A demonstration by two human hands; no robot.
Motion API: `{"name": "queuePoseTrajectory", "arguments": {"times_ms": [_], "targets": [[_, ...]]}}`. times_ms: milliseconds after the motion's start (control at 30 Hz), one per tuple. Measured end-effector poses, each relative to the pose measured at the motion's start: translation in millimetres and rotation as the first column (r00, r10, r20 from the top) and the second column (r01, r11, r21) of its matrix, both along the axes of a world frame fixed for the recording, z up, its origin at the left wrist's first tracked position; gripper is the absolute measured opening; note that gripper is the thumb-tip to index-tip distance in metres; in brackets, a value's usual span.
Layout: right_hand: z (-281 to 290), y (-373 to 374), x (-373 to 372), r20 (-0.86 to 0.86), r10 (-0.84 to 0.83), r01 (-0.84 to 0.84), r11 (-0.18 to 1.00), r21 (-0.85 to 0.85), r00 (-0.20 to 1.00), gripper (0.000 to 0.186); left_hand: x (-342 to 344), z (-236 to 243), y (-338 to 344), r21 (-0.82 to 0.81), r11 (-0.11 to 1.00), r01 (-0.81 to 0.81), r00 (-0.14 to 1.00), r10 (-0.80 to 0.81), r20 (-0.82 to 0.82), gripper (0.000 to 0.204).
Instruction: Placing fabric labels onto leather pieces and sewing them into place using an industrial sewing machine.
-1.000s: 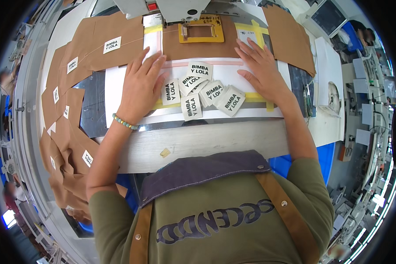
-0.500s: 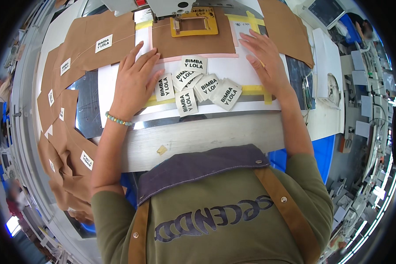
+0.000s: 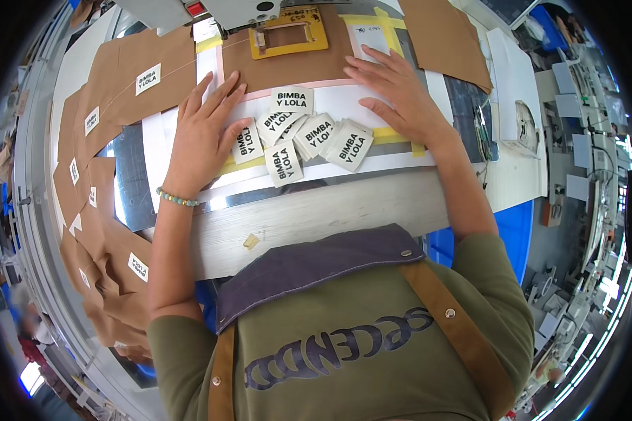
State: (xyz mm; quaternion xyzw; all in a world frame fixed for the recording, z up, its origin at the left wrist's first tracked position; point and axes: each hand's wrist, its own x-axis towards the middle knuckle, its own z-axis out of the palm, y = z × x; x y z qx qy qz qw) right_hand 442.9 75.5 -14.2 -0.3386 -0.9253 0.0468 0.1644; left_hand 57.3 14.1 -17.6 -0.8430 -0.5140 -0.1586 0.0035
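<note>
My left hand (image 3: pixel 202 137) lies with fingers outstretched on a white template sheet (image 3: pixel 160 158), its thumb beside a pile of small white printed labels (image 3: pixel 351 147). My right hand (image 3: pixel 407 105) has fingers apart at the template's right part, near a white card (image 3: pixel 361 34) edged with yellow tape. Between and beyond my fingertips lies a brown fabric panel (image 3: pixel 288 74), bordered in pink along its near and left sides, with a yellow rectangular frame (image 3: pixel 319 38) on it, beside the machine head (image 3: pixel 239 12).
Overlapping brown pieces (image 3: pixel 119 91) with white labels run down the table's left side. Another brown piece (image 3: pixel 442 38) lies at back right, near a white housing (image 3: pixel 512 84). Blue bins (image 3: pixel 516 238) sit below the table (image 3: pixel 316 207). Other people (image 3: pixel 31 323) are blurred at the edges.
The view has shifted, so the table appears farther left and higher. My right hand has moved slightly leftward toward the brown panel. Both hands stay open; the labels remain in place.
</note>
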Motion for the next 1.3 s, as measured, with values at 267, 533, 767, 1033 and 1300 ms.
{"name": "queuePoseTrajectory", "arguments": {"times_ms": [267,533,767,1033,1300], "targets": [[-0.3,-2.5,-7.3,-0.006,-0.039,0.039,0.999,0.02,0.999,0.06,3.6,4.7,-3.3,0.039,0.999,-0.008,0.981,0.0,0.192,0.057],[3.3,-2.8,-6.8,0.082,-0.051,0.051,0.999,0.002,0.995,0.059,-2.3,2.3,-4.5,-0.015,1.0,-0.022,0.998,0.023,0.057,0.062],[4.4,-3.7,-8.8,0.078,-0.042,0.042,0.999,-0.007,0.996,0.059,-3.2,3.6,-8.5,-0.022,0.998,-0.055,0.998,0.054,-0.016,0.06],[-1.3,-2.0,-4.9,0.094,-0.037,0.037,0.999,0.006,0.995,0.058,-7.4,2.7,-4.6,-0.011,1.0,-0.017,0.999,0.017,0.035,0.055],[-4.7,-0.2,-2.9,0.08,-0.025,0.021,0.998,0.054,0.997,0.057,-4.9,0.0,-0.9,0.026,1.0,0.006,0.998,-0.008,0.059,0.053]]}}
